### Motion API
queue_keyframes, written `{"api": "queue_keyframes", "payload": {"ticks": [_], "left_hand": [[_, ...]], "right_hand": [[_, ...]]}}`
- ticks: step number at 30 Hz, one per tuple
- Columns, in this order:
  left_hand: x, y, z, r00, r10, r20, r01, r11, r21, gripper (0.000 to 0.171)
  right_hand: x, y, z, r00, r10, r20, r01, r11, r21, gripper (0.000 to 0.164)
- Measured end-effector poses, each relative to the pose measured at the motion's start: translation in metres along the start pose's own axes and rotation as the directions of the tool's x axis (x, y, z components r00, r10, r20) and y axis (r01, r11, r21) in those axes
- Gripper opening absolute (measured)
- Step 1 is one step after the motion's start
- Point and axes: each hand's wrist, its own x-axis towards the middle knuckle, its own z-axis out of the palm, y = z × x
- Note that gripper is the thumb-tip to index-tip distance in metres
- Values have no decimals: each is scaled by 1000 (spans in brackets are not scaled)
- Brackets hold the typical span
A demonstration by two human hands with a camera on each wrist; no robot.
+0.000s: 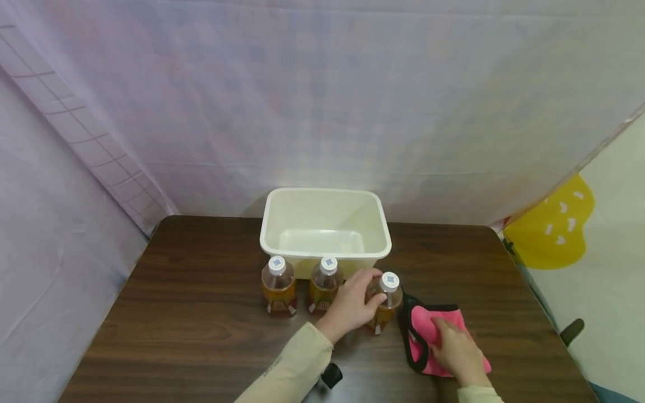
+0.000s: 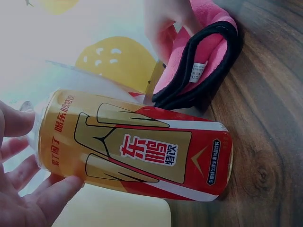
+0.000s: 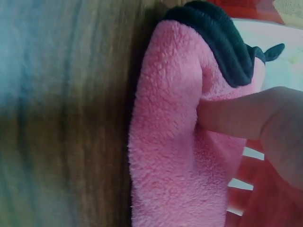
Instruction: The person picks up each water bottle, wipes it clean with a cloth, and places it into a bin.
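Observation:
My left hand [image 1: 354, 301] grips the upper part of a drink bottle [image 2: 137, 146] with a white cap, which stands on the table in the head view. Red and gold cover its label, and the thumb and fingers sit around its shoulder. Just right of it lies a folded pink cloth [image 1: 453, 318] with black edging, fuzzy in the right wrist view. My right hand [image 1: 457, 351] pinches this cloth, the thumb pressed into a fold. A white tag [image 2: 198, 72] shows inside the black edging.
Two similar bottles, one at the left [image 1: 279, 285] and one in the middle [image 1: 322, 282], stand in front of a cream plastic bin [image 1: 326, 255]. Beneath everything is a dark wooden table [image 1: 201, 313]. A patterned curtain [image 1: 322, 101] hangs behind the table's back edge.

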Motion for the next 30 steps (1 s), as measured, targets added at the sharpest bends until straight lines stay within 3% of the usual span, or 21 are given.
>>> {"api": "queue_keyframes", "payload": {"ticks": [5,17,23,30], "left_hand": [[0,0,0,1000,0,-4,0,1000,0,36],[0,0,0,1000,-3,0,3,1000,-7,37],[-1,0,0,1000,-5,3,5,1000,-19,37],[-1,0,0,1000,-10,13,11,999,-31,36]], "right_hand": [[6,5,0,999,-33,36,33,999,10,65],[14,11,-1,990,10,139,-19,998,63,74],[14,12,0,992,-2,127,-5,998,58,74],[9,8,-8,995,-69,65,66,996,61,68]]}}
